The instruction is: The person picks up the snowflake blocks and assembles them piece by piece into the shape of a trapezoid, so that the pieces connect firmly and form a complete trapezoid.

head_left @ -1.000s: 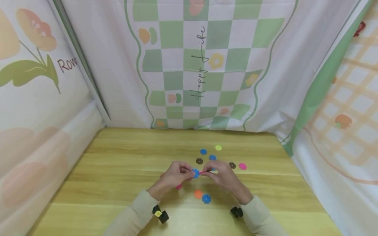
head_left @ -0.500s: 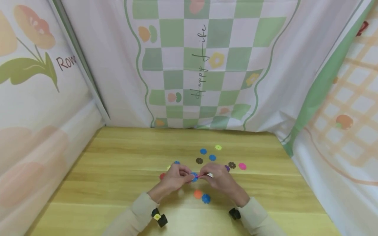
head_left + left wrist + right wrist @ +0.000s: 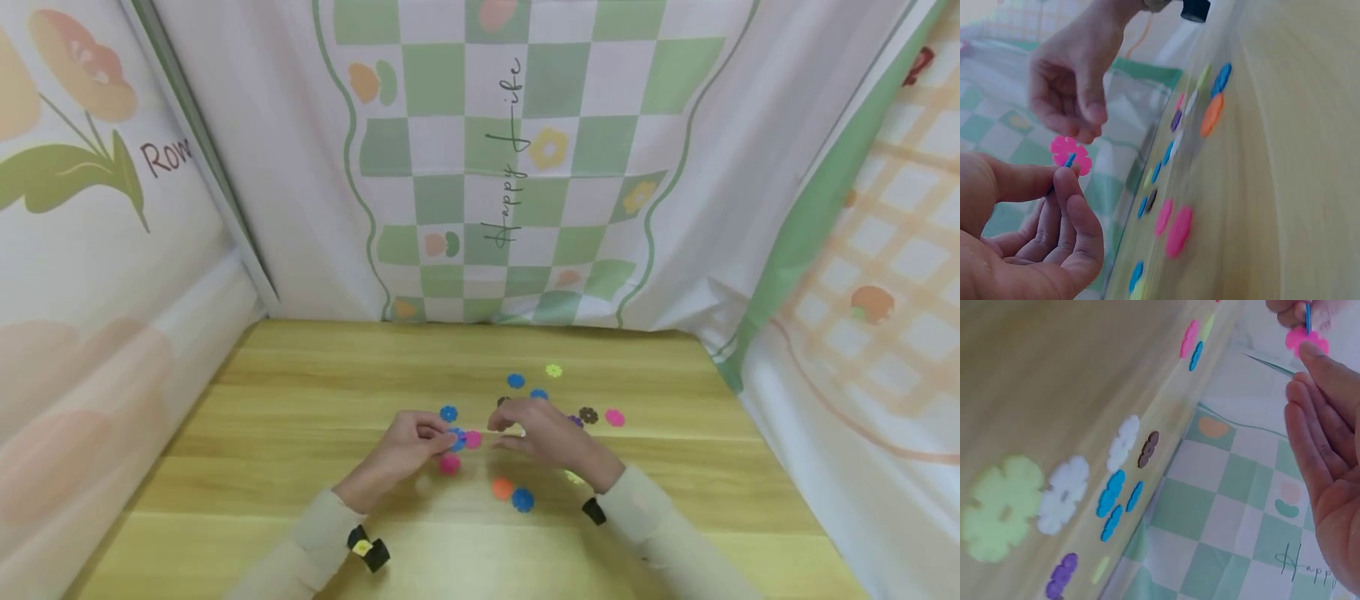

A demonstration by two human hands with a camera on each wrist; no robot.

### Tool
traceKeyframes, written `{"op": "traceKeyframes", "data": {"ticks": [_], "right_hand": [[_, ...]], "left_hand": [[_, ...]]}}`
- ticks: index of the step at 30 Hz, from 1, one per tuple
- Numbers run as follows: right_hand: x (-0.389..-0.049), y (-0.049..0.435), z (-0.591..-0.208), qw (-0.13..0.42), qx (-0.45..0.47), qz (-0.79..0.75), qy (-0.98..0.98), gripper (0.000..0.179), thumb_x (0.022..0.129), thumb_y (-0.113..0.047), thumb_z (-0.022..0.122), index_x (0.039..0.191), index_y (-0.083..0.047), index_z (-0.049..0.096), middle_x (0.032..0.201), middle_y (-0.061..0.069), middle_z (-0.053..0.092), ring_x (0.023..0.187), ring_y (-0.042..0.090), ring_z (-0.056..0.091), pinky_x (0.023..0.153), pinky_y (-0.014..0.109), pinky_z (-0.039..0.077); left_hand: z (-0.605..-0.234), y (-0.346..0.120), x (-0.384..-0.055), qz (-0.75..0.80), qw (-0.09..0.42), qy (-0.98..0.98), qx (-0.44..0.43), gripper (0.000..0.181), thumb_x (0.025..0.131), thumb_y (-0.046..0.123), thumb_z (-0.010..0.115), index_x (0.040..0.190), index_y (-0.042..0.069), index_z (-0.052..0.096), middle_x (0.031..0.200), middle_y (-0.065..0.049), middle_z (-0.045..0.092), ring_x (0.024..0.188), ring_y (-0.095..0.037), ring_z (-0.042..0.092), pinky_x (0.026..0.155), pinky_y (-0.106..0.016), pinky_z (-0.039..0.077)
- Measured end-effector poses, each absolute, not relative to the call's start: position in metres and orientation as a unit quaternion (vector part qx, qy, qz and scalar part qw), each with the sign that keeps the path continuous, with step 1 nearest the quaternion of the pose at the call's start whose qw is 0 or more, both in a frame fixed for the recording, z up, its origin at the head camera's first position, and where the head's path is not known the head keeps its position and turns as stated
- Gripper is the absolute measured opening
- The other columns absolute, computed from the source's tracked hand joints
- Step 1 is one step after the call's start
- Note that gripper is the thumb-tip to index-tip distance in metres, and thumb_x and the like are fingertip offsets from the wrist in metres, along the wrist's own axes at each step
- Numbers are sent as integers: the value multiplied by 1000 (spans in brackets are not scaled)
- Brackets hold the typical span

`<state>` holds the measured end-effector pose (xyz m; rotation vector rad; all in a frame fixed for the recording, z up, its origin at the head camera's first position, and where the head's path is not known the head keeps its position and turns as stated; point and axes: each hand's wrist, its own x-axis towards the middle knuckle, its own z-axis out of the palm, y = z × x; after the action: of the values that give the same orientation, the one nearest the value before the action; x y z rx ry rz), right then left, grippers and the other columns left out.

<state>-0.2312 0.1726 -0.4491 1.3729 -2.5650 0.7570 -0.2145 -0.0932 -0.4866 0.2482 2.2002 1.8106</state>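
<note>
My left hand (image 3: 411,443) pinches a blue flower-shaped disc (image 3: 456,440) between thumb and forefinger. A pink flower disc (image 3: 1071,155) is joined to it, set crosswise, and sticks out toward the right. My right hand (image 3: 553,435) is apart from the pieces, its thumb and fingers spread with nothing between them. In the right wrist view, the thumb overlaps the pink disc (image 3: 1307,341). Below the left fingers another pink disc (image 3: 449,464) lies on the table, with a blue disc (image 3: 448,413) behind the hand.
Several more flower discs lie scattered on the wooden table (image 3: 300,500): an orange one (image 3: 502,488) beside a blue one (image 3: 522,500) in front, a pink one (image 3: 615,417) at right, a yellow one (image 3: 553,370) at back. A patterned curtain (image 3: 435,150) hangs behind.
The right fingers have let go of the pink disc, which stays joined to the blue one. My left hand has moved left with both, widening the gap between the hands.
</note>
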Motion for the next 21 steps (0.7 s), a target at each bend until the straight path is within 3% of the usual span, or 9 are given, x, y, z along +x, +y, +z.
{"op": "traceKeyframes", "data": {"ticks": [3,7,13,16,21], "right_hand": [[-236,165,-443,23,440,229,-868,20,92,-8,81,111,-3,76,107,9,79,100,21,77,88,37,65],[-246,150,-443,-13,440,198,-876,24,94,-13,80,116,-4,76,114,8,78,105,21,74,91,34,63],[-264,117,-454,-41,477,176,-860,22,95,-13,80,114,-4,75,113,11,77,103,22,74,91,27,62],[-268,97,-459,-69,488,183,-851,23,96,-12,78,115,-1,74,115,13,77,106,25,74,93,29,62],[-276,68,-471,-97,493,183,-845,22,96,-18,80,114,-5,75,114,6,77,105,16,72,93,21,59]], "left_hand": [[-487,-117,-215,629,124,764,74,15,98,10,74,104,-4,73,88,-10,77,81,-18,72,76,-31,64],[-486,-146,-214,623,108,774,42,17,100,12,72,108,-4,73,94,-11,78,85,-19,73,81,-31,64],[-487,-171,-213,626,82,775,9,17,101,10,71,108,-6,73,93,-8,77,88,-21,73,82,-29,64],[-487,-178,-212,632,75,771,3,18,101,9,70,110,-7,72,97,-8,77,90,-21,74,84,-30,64],[-486,-186,-211,636,64,769,-6,21,103,10,69,114,-7,71,106,-11,77,95,-22,76,88,-31,64]]}}
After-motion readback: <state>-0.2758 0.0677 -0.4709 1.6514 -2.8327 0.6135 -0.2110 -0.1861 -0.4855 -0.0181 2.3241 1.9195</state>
